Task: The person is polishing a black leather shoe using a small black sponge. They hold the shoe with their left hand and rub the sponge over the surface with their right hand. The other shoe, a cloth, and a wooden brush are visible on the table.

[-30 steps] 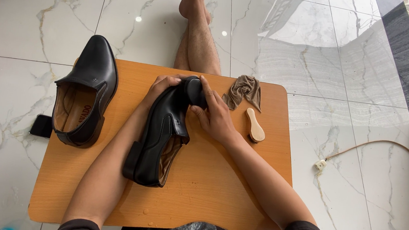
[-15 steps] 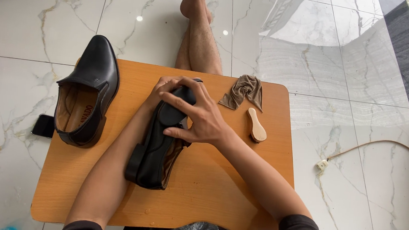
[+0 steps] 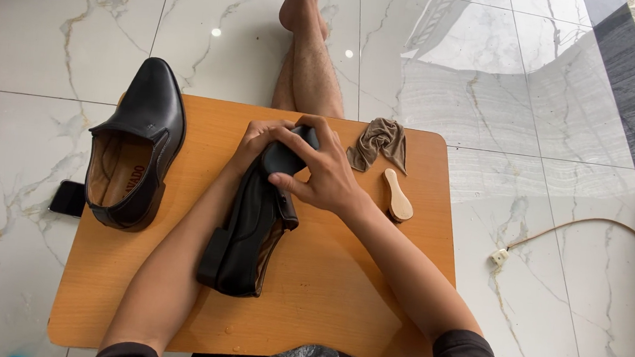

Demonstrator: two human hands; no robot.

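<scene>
Currently, left to right: a dark phone (image 3: 68,198) is lying on the floor off the bench's (image 3: 338,295) left edge. A black shoe (image 3: 136,147) is standing upright at far left, untouched. At centre, a second black shoe (image 3: 248,230) is lying on its side; the left hand (image 3: 256,136) is steadying its toe, grip closed on it, while the right hand (image 3: 318,172) is pressing a dark pad against the upper, grip clamped. A brown cloth (image 3: 380,140) and wooden brush (image 3: 397,197) are resting unused at right. Judged: one shoe in hand, one waiting.
</scene>
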